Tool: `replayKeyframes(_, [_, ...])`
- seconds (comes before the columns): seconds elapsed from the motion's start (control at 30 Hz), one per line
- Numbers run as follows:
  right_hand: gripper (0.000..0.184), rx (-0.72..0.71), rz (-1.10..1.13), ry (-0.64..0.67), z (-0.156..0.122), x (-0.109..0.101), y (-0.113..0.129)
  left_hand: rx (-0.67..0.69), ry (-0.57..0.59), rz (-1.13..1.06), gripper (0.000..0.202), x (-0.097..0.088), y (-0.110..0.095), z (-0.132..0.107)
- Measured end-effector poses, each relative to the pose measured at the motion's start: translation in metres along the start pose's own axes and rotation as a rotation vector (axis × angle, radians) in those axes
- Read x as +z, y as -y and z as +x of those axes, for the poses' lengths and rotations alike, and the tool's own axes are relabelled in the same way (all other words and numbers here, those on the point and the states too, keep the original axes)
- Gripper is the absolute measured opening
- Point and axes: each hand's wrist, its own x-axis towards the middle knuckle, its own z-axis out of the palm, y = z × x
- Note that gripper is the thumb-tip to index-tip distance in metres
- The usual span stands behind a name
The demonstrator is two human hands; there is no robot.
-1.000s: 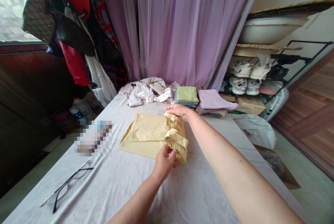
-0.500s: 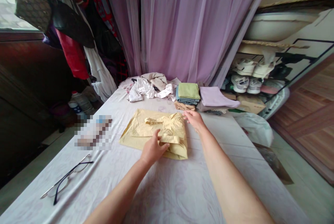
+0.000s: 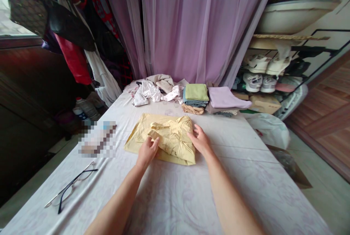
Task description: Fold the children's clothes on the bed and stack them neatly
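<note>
A pale yellow garment (image 3: 169,143) lies folded into a rough rectangle on the bed-like surface, its upper layer wrinkled. Between the thumb and fingers of my left hand (image 3: 147,151) is a narrow, cuff-like end of the garment, pinched at its front left part. My right hand (image 3: 201,141) rests at the garment's right edge, fingers apart and the fingertips at the cloth. I cannot tell how firmly they touch it.
White patterned cloth (image 3: 175,191) covers the surface. Glasses (image 3: 72,185) lie at left, near a blurred-out item (image 3: 97,138). Behind are crumpled clothes (image 3: 158,89), a folded stack with green cloth on top (image 3: 196,92) and lilac cloth (image 3: 226,97). A shoe rack (image 3: 262,70) stands at right.
My left hand has moved left, drawing the cuff-like strip across the garment's front. My right hand has come down and nearer along the right edge. The view has shifted slightly.
</note>
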Motion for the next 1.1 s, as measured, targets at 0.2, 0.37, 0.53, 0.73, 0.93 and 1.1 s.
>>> replayKeyframes(0.2, [0.08,0.048,-0.213,0.059,-0.024,-0.006,0.018,-0.019,-0.036,-0.153,0.055,-0.012,0.0,0.009])
replayKeyframes(0.37, [0.08,0.034,-0.348,0.06,-0.031,-0.004,0.026,0.084,-0.065,0.138,0.055,-0.014,0.003,0.018])
replayKeyframes(0.53, [0.076,0.008,-0.458,0.028,-0.037,-0.002,0.027,0.143,-0.002,0.474,0.022,-0.019,0.001,0.017])
replayKeyframes(0.73, [0.071,-0.046,-0.498,0.038,-0.039,-0.002,0.023,0.212,-0.093,0.497,0.039,-0.022,0.005,0.017])
replayKeyframes(0.93, [0.073,-0.032,-0.497,0.071,-0.033,-0.004,0.017,0.266,-0.076,0.63,0.034,-0.025,-0.002,0.032])
replayKeyframes(1.1, [0.075,-0.022,-0.516,0.105,-0.031,-0.007,0.019,0.233,-0.043,0.681,0.02,-0.032,-0.005,0.036])
